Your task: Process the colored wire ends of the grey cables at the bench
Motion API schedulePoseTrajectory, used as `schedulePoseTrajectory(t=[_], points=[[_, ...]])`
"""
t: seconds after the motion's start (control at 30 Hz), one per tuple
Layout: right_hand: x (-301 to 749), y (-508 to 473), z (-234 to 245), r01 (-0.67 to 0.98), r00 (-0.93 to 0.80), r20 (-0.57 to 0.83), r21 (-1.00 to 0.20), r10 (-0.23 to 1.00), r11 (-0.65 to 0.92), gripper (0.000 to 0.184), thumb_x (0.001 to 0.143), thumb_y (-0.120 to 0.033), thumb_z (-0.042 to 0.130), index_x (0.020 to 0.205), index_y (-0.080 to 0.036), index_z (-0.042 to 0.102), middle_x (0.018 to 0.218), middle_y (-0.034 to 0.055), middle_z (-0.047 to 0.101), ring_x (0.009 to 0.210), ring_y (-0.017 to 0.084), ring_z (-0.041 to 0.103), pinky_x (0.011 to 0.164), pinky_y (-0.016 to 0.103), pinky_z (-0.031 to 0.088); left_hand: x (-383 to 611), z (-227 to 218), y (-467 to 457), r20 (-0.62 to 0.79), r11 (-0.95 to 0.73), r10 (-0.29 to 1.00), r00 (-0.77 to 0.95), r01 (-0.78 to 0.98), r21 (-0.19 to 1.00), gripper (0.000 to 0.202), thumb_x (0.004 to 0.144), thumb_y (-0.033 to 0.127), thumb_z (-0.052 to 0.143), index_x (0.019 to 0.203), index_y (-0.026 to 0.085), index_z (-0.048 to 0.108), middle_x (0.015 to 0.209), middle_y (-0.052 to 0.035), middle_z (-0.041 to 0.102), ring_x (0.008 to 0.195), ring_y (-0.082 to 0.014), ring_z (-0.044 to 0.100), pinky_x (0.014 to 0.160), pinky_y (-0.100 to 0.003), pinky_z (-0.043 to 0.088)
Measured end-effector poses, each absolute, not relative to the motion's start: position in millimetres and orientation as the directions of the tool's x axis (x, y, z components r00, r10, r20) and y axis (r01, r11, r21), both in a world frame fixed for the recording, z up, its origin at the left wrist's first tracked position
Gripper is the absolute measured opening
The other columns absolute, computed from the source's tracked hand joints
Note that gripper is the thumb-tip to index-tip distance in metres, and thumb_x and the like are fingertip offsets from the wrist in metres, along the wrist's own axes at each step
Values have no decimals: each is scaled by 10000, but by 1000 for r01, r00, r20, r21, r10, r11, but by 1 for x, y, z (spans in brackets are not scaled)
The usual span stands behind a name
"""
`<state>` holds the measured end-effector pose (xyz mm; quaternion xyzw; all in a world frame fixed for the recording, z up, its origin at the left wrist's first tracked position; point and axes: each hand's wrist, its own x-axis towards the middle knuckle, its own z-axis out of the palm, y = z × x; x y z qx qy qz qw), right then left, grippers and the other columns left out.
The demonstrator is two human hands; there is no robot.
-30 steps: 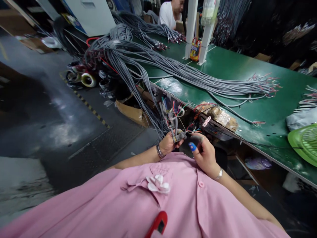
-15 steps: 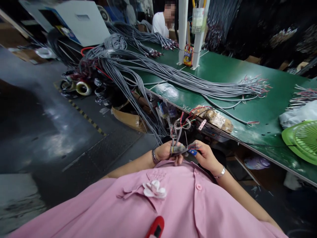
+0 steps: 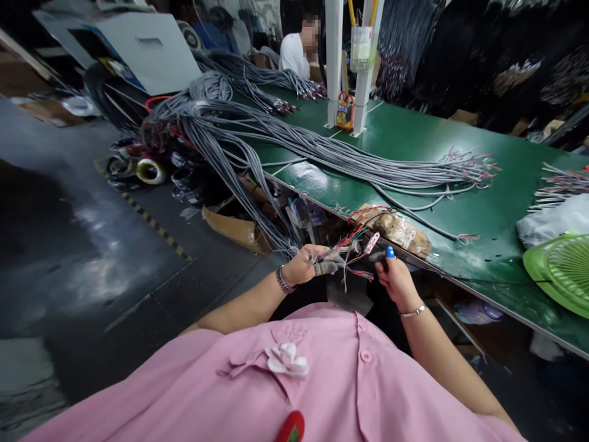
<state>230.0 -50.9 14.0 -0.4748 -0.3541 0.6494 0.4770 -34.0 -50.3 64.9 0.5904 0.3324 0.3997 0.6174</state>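
My left hand [image 3: 307, 263] is closed around a small bundle of grey cable ends [image 3: 332, 264] with red, green and white wires fanning out to the right. My right hand [image 3: 394, 277], with a blue cover on one fingertip, pinches at those coloured wires [image 3: 356, 252] just below the front edge of the green table [image 3: 460, 202]. Both hands hover above my lap in front of my pink shirt.
A long bundle of grey cables [image 3: 322, 147] lies across the green table and hangs off its left end. A taped brown packet [image 3: 399, 226] sits at the table edge, a green fan [image 3: 564, 270] at right, white posts [image 3: 350, 67] behind. Another person [image 3: 299, 49] sits far back.
Both hands have moved up and away from my body toward the table edge. My right hand has shifted right, drawing the coloured wires out from the bundle.
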Motion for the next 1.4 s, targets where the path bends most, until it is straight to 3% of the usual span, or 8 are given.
schedulePoseTrajectory(t=[0.17, 0.43, 0.73, 1.1, 1.23, 1.4], points=[[217, -20, 29, -305, -113, -320, -890, 941, -339, 518, 764, -700, 618, 744, -185, 580, 638, -17, 547, 385, 29, 226, 316, 171, 124, -18, 58, -26, 72, -52, 893, 445, -58, 997, 284, 714, 354, 802, 853, 110, 762, 650, -53, 671, 582, -113, 576, 540, -202, 443], [208, -13, 31, -417, -116, -306, -848, 945, -326, 465, 728, -621, 711, 725, -179, 569, 568, -43, 485, 424, 47, 280, 355, 174, 154, 3, 39, 0, 13, 36, 868, 497, -89, 995, 351, 727, 403, 782, 902, 101, 748, 623, -44, 653, 542, -96, 532, 512, -195, 421], [197, -13, 32, -469, -24, -223, -858, 975, -208, 496, 744, -589, 727, 607, -198, 454, 500, -83, 315, 432, 56, 218, 374, 193, 218, 7, 10, 2, -34, 100, 831, 555, -89, 991, 362, 737, 399, 779, 922, 90, 738, 638, -31, 642, 534, -82, 531, 503, -183, 420], [197, -11, 15, -537, -6, -235, -819, 972, -202, 493, 749, -570, 735, 598, -197, 450, 479, -79, 356, 413, 54, 250, 375, 192, 212, 19, 9, -1, -55, 85, 793, 606, -21, 996, 381, 747, 453, 756, 766, 77, 697, 582, -15, 603, 486, -59, 475, 477, -172, 387], [196, -13, 12, -527, -14, -268, -817, 963, -235, 456, 760, -562, 717, 625, -193, 487, 497, -64, 412, 416, 58, 290, 373, 189, 246, 18, 10, -2, -52, 94, 787, 615, -36, 995, 393, 741, 460, 761, 789, 74, 704, 577, -15, 599, 488, -63, 483, 483, -178, 394], [203, -22, 12, -568, -45, -276, -784, 960, -252, 452, 775, -615, 678, 710, -184, 554, 537, -46, 487, 408, 47, 285, 343, 160, 202, 8, 17, -6, -17, 72, 773, 635, -61, 996, 421, 742, 471, 762, 868, 70, 737, 564, -15, 591, 478, -62, 467, 474, -182, 383]])
